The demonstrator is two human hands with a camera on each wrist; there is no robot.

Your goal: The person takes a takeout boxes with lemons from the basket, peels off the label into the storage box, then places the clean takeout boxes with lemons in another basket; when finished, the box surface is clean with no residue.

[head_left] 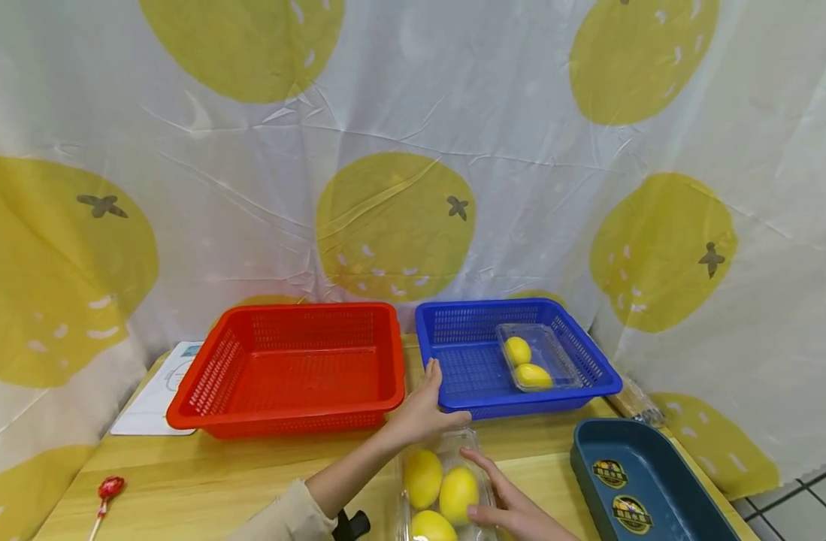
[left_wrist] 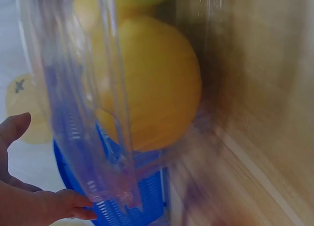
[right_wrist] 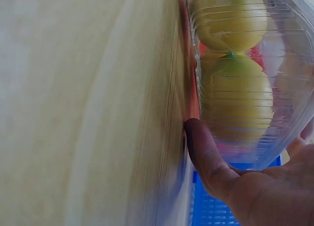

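Observation:
A clear plastic box (head_left: 403, 518) with yellow lemons (head_left: 458, 492) inside lies on the wooden table near the front middle. My left hand (head_left: 422, 409) is over its far end, fingers extended and thumb spread. In the left wrist view, the fingertips (left_wrist: 83, 211) meet the box's clear edge. On the box's right side is my right hand (head_left: 514, 511), with fairly straight fingers touching it. The right wrist view shows the thumb (right_wrist: 203, 150) along the box's lower edge by the table; the other fingers are mostly hidden.
A red basket (head_left: 284, 413) and a blue basket (head_left: 453, 319) stand behind; the blue one holds another clear box (head_left: 551, 349) with two lemons. At right is a dark teal tray (head_left: 663, 466). A lollipop (head_left: 110, 487) and white sheet (head_left: 152, 402) lie left. Lemon-patterned cloth (head_left: 521, 150) hangs behind.

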